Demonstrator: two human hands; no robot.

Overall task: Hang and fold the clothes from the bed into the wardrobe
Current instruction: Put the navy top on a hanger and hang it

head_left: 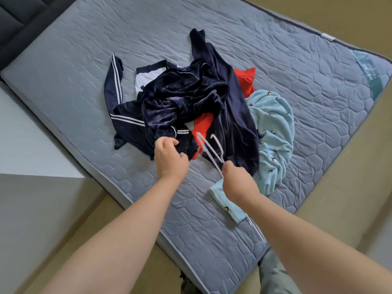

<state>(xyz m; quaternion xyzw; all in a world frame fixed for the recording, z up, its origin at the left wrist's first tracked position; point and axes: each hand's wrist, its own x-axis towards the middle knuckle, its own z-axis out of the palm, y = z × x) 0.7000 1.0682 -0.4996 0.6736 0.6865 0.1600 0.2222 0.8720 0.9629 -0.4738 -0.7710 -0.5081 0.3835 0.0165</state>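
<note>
Forearms: two bare forearms reach in from 6 o'clock, above grey-green trousers (275, 274) at the bottom edge.
Right hand (237, 181): fingers clamped round the near end of a thin white plastic hanger (209, 148).
Hanger: it points from the fist toward 11 o'clock, its hook over the near edge of the clothes pile.
Left hand (170, 158): fingers curled together with the thumb close to them, at the near hem of the dark cloth; whether they hold any fabric I cannot tell.
Clothes pile: lies mid-bed, at 12 o'clock from both hands, touching the left fingertips.
Top of pile: a crumpled dark navy velvet garment (191, 96).
Pile, 9 o'clock: a navy jacket with white stripes (114, 88).
Pile, 10 o'clock: a white garment with dark trim (146, 78), partly buried.
Pile, 2 o'clock and centre: a red garment (246, 81) shows through.
Pile, 3 to 5 o'clock: a light blue fleece garment with small dark prints (273, 132), one end passing under the right wrist.
Support: a grey quilted mattress (297, 71).
Far corner, 10 o'clock: a dark padded headboard (14, 22).
</note>
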